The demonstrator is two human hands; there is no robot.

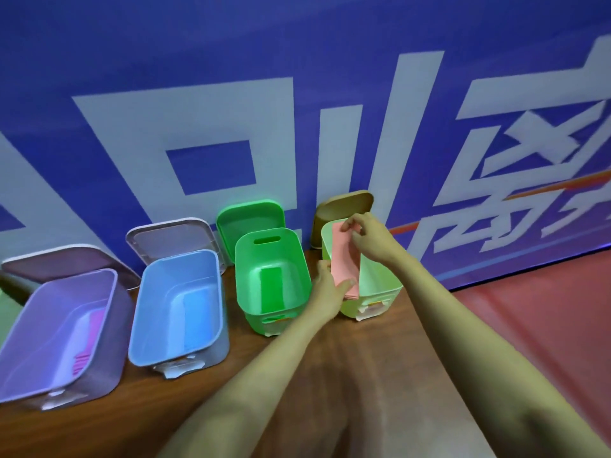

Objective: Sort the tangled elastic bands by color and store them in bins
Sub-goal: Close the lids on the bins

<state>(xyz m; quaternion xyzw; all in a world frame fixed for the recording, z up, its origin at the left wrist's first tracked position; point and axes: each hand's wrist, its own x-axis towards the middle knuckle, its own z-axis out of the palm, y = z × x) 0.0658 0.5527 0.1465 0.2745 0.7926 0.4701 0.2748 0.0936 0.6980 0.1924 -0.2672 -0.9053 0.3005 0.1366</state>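
Two bare forearms reach forward over the brown wooden table toward the rightmost of four open bins. The hands are apart, and each grips one end of the same flat salmon-pink elastic band. The left hand holds the band's near, lower end, its thumb lying across the top at the bin's front rim. The right hand pinches the far, upper end between curled fingertips above the bin's back edge. The band stretches between them, slanting over the mouth of the pale yellow-green bin, partly inside it.

The four bins stand in a row along the table's far side. Left of the pale one and just beside it is the bright green bin, with one green band flat on its floor. Next comes the light blue bin, holding one blue band. Furthest left is the purple bin, holding one magenta band against its right wall.

Behind each bin a lid leans upright against the wall, four in all: a purple lid, a pale lilac lid, a green lid and a tan lid. The wall is a blue banner with large white characters. A red surface lies to the table's right.
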